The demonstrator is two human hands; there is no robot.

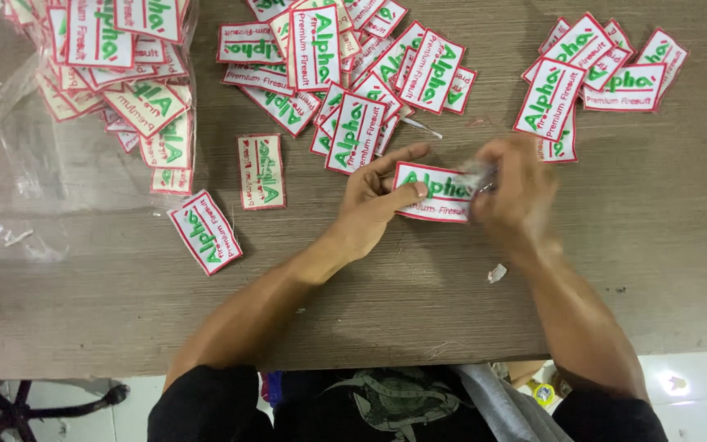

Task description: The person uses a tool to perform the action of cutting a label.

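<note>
Both hands' fingers grip a white patch (434, 191), its long axis left-right, tilted slightly on the table (656, 270).

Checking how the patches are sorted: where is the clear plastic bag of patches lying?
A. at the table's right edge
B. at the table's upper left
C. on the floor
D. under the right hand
B: the clear plastic bag of patches lies at the wooden table's upper left corner.
</note>
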